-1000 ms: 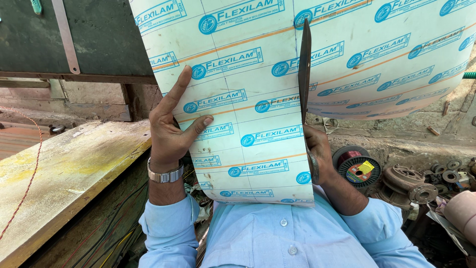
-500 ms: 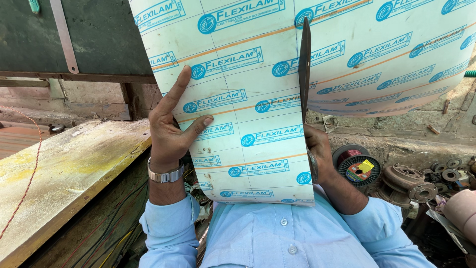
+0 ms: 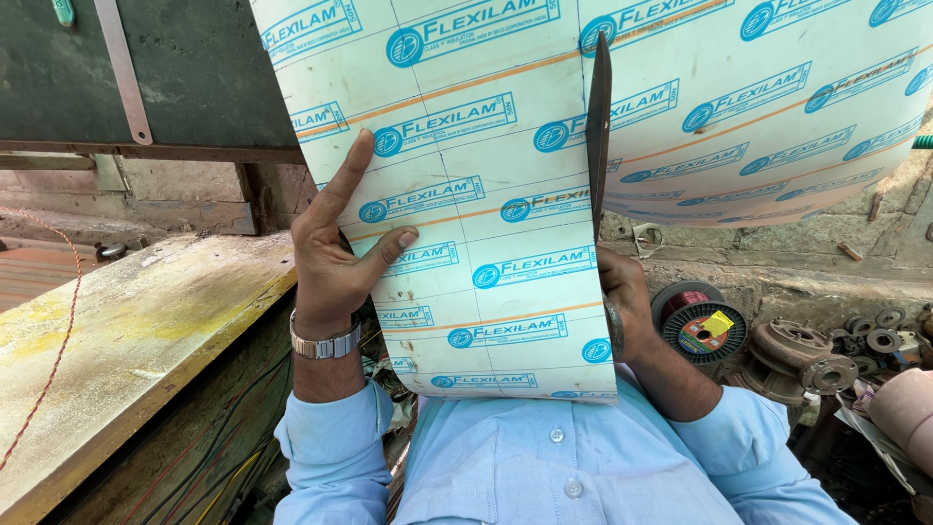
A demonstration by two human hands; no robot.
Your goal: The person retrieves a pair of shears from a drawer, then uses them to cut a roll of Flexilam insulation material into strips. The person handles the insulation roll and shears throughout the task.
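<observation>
A worn wooden counter (image 3: 126, 331) lies at left. The left hand (image 3: 335, 258) pinches the printed insulation sheet (image 3: 466, 243) taut, held up before the chest, so the right hand (image 3: 622, 297), gripping scissors (image 3: 599, 126), can cut straight upward.

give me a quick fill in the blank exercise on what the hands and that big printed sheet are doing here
1. The left hand holds the pale printed sheet by its ____ edge.
2. The right hand works a pair of ____, their dark blades pointing up through the sheet.
3. On the left wrist sits a metal ____.
4. By the right forearm lies a spool of ____ wire.

Missing words: left; scissors; watch; red
</observation>
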